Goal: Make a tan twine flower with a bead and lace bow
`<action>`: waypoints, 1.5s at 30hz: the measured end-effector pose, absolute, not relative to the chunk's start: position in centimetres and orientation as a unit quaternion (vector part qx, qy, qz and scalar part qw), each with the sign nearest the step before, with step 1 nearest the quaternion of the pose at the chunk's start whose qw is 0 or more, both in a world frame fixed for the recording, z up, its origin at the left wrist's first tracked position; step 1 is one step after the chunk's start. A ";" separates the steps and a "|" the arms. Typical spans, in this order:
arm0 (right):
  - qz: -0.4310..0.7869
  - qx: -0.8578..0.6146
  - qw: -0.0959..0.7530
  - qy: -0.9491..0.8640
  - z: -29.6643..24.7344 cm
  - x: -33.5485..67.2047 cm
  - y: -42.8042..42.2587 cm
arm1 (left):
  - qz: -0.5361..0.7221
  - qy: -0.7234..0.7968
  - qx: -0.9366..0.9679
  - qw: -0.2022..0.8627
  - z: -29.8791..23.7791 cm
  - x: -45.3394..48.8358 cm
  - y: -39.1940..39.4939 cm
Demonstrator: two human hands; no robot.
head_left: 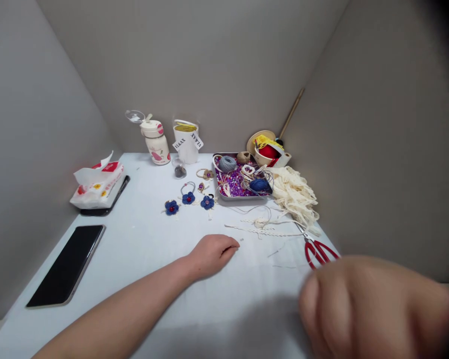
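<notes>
My left hand (215, 253) rests on the white table with thumb and fingers pinched together; what lies in the pinch, if anything, is too small to make out. Close to the camera at lower right, my right hand (362, 306) is raised and blurred, its fingers curled in, and its grip is hidden. Just behind it lie scissors (319, 252) with red handles. Cream braided cords (264, 231) stretch across the table beyond my left hand. Farther left are several blue crocheted flowers with beaded centres, one of them a flower (171, 207) lying nearest the left.
A metal tray (243, 198) holds purple beads and yarn balls, beside a heap of cream yarn (294, 192). At the back stand a bottle (156, 142), a white cup (187, 147) and a tub (264, 157). A phone (67, 264) and tissues (97, 187) lie left. Grey walls enclose the table.
</notes>
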State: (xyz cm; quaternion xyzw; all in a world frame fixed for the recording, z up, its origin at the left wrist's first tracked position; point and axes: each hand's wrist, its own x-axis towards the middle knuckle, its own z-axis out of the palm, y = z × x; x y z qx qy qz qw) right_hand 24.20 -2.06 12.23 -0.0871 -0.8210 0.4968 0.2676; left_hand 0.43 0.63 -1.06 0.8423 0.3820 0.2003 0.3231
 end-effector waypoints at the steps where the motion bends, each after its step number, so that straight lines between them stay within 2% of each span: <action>1: 0.477 -0.091 0.319 -0.813 13.1 23.9 -0.8 | 0.199 0.383 0.843 0.322 -1.0 0.4 0.6; 2: 0.445 -0.147 0.356 -0.809 13.7 23.3 0.9 | 0.196 0.384 0.843 0.321 -1.0 0.4 0.6; 4: 0.314 -0.370 0.382 -0.787 14.0 22.0 5.7 | 0.194 0.390 0.843 0.317 -0.9 0.5 0.5; 6: 0.176 -0.524 0.351 -0.756 13.1 20.8 11.5 | 0.194 0.392 0.842 0.316 -0.9 0.5 0.5; 8: 0.093 -0.605 0.275 -0.741 11.5 19.8 16.9 | 0.195 0.389 0.842 0.319 -0.9 0.5 0.6; 9: 0.061 -0.624 0.226 -0.746 10.6 19.4 19.2 | 0.197 0.387 0.842 0.320 -0.9 0.5 0.6; 12: 0.046 -0.624 0.189 -0.757 8.1 18.1 23.5 | 0.205 0.383 0.841 0.322 -1.1 0.4 0.6; 19: 0.043 -0.626 0.174 -0.759 4.4 16.0 26.0 | 0.188 0.383 0.845 0.323 -1.0 0.5 0.7; 27: 0.043 -0.632 0.350 -0.690 6.7 19.8 23.8 | 0.202 0.385 0.842 0.319 -1.0 0.5 0.6; 29: 0.114 -0.599 0.433 -0.664 7.1 20.8 21.9 | 0.203 0.386 0.840 0.322 -1.0 0.5 0.5; 32: 0.294 -0.503 0.563 -0.586 7.2 22.1 18.4 | 0.204 0.388 0.838 0.324 -1.0 0.5 0.5; 35: 0.374 -0.452 0.631 -0.508 7.3 23.5 14.9 | 0.210 0.391 0.836 0.323 -1.1 0.5 0.5; 41: 0.330 -0.375 0.729 -0.468 9.3 25.2 9.0 | 0.215 0.389 0.832 0.333 -1.5 0.4 0.6; 45: 0.295 -0.301 0.763 -0.489 12.2 24.9 5.6 | 0.224 0.396 0.819 0.350 -1.4 0.4 0.6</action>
